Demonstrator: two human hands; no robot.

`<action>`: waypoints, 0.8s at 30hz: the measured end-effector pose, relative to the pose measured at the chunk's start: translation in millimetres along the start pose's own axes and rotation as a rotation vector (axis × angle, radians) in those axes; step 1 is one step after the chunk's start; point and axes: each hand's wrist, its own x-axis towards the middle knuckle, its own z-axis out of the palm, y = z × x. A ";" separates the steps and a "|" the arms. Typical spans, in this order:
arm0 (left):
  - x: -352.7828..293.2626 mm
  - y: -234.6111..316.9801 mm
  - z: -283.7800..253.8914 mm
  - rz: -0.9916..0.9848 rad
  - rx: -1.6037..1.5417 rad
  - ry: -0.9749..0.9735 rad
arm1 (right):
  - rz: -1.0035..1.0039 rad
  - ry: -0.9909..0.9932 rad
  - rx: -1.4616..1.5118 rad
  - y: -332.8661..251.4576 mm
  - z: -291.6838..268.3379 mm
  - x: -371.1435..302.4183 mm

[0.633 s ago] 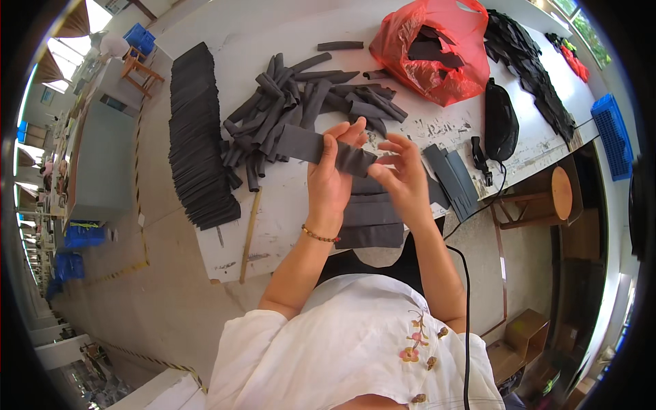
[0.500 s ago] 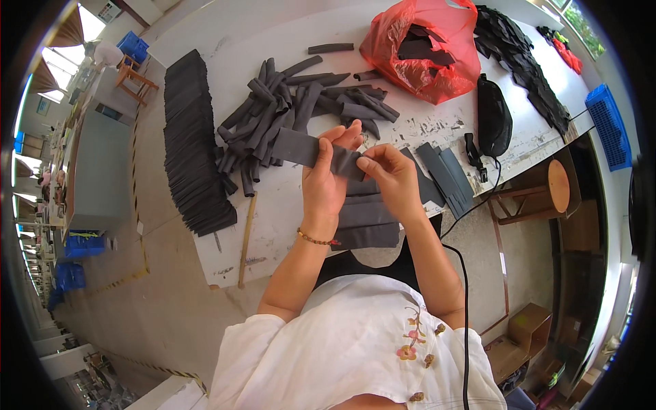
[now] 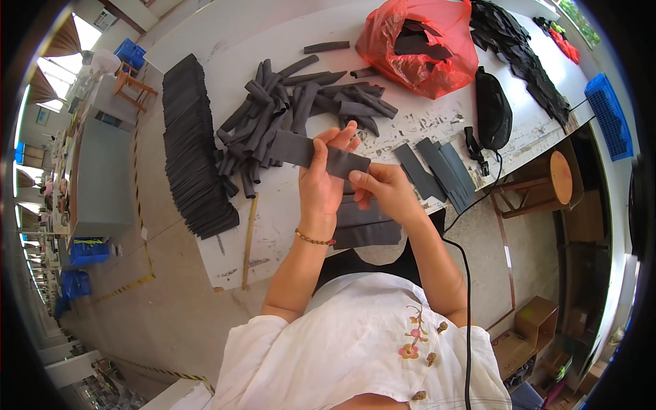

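Observation:
A flat dark grey fabric strip (image 3: 295,149) is stretched crosswise above the table. My left hand (image 3: 320,188) grips its middle, thumb on top and fingers beneath. At the strip's right end, my right hand (image 3: 386,191) pinches the lower corner between thumb and fingers. Below the hands, several flat dark strips (image 3: 365,234) lie at the table's near edge, partly covered by my hands. Beyond the left hand is a loose heap of rolled dark fabric pieces (image 3: 270,116). Several flat grey strips (image 3: 444,171) rest to the right of my right hand.
A long row of stacked dark pieces (image 3: 188,143) runs down the table's left side, near a wooden stick (image 3: 250,239). Farther off stand a red plastic bag (image 3: 383,41) and a black pouch (image 3: 493,113). A black cable (image 3: 467,294) hangs past my right arm. A stool (image 3: 560,179) stands at the right.
The strip's right end, bent and wrinkled before, now lies flatter. My right hand has shifted slightly down along that end. The left hand keeps its hold.

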 end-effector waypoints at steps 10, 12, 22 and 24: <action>0.3 2.1 -0.7 -0.003 0.034 -0.060 | -0.199 0.178 0.087 -10.5 5.1 -3.9; 3.7 3.4 -2.0 0.025 -0.013 -0.101 | -0.195 0.142 0.055 -3.2 5.4 -1.0; -19.5 6.0 -11.1 -0.126 0.085 0.434 | -1.290 0.588 -0.986 -5.1 -11.2 -3.0; -15.1 10.6 -4.6 -0.128 0.143 0.430 | -1.299 0.480 -1.112 -0.7 -15.0 -2.7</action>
